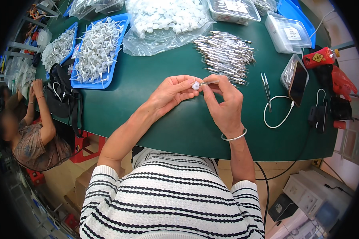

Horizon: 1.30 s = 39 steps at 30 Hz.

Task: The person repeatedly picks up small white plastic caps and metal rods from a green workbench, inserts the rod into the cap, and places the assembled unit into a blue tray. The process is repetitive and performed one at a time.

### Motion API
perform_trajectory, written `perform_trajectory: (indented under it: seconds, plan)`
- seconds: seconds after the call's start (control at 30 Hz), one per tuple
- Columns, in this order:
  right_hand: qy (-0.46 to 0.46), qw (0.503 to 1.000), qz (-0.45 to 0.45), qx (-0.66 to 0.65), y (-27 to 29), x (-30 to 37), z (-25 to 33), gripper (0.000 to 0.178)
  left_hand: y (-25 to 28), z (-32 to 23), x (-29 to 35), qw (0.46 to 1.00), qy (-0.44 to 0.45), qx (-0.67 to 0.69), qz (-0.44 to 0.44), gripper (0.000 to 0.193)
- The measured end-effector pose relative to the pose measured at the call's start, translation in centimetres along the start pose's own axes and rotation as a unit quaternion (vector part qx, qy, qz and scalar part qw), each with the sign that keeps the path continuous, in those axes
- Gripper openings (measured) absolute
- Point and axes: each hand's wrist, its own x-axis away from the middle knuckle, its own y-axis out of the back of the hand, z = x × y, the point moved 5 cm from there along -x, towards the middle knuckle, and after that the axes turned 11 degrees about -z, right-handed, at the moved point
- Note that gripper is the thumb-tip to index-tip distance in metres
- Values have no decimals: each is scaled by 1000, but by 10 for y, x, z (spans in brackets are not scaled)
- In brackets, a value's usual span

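Note:
Above the green table, my two hands meet near the middle. My left hand (172,93) pinches a small white plastic cap (196,85) between thumb and fingers. In my right hand (224,99), thumb and forefinger grip a thin metal rod (210,82), whose inner end is at the cap; whether it sits inside cannot be made out. Just beyond my right hand lies a heap of similar thin metal rods (225,53). A clear bag of loose white caps (167,20) lies farther back.
Blue trays hold white pieces with stems (97,51) at the left. To the right are tweezers (266,91), a white cable (273,126), a phone (298,84), a clear-lidded box (287,34) and a red bottle (319,57). A co-worker (34,131) sits at far left.

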Motion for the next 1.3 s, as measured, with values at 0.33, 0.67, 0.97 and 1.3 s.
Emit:
perform_trajectory:
  seconds: [0.33,0.67,0.97,1.3]
  plan:
    - [16,1000,3,18,0,0,3,14,2,2,-1,1000,0,-10,-7,20]
    - [39,998,21,33,-1,1,3,16,4,3,-2,1000,-9,-9,-5,20]
    - [11,999,35,-1,-3,-2,0,14,5,1,-1,999,-51,-16,-7,21]
    - [-64,989,111,73,6,-4,2,14,-6,-20,15,953,-268,-136,-26,21]
